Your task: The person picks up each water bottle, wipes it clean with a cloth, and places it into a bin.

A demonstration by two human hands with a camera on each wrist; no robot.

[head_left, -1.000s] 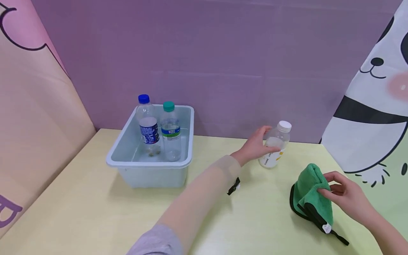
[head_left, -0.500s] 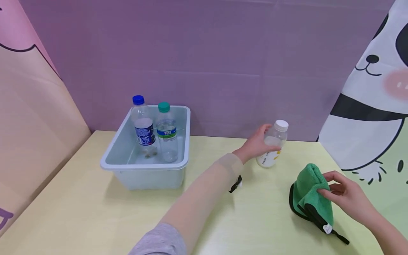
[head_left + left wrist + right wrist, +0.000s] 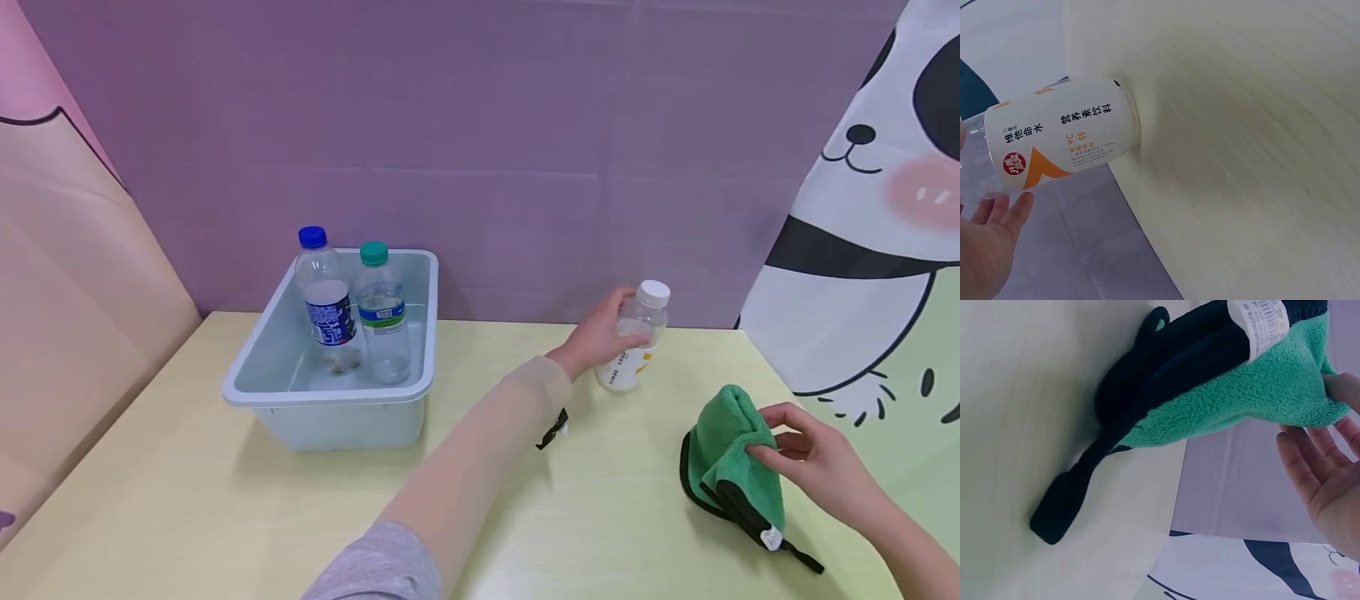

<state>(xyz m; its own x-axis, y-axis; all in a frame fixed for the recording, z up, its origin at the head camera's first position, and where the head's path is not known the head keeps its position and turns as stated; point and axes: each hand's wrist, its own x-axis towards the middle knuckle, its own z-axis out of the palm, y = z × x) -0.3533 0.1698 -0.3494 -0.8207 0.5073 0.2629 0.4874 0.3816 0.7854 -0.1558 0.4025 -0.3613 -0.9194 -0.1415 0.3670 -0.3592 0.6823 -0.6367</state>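
Note:
My left hand (image 3: pixel 600 337) grips a clear plastic bottle (image 3: pixel 621 371) with a white cap near the table's back edge. The bottle leans a little to the right. In the left wrist view its white and orange label (image 3: pixel 1066 131) shows, and its base is at the tabletop; whether it bears fully on it I cannot tell. My right hand (image 3: pixel 821 458) pinches the top of a folded green cloth (image 3: pixel 731 450) with black trim. The cloth stands propped up at the right. In the right wrist view a white tag (image 3: pixel 1263 325) and a black strap (image 3: pixel 1063 503) hang from it.
A pale blue plastic tub (image 3: pixel 337 425) stands at the left on the table (image 3: pixel 187 517). Inside it stand a blue-capped bottle (image 3: pixel 330 321) and a green-capped bottle (image 3: pixel 384 325). A purple backdrop (image 3: pixel 480 158) rises behind the table, with a panda-print sheet (image 3: pixel 840 325) at the right.
The head view has shifted slightly, so the tub and the white-capped bottle appear further left. Both hands keep the same grips on the bottle and the cloth.

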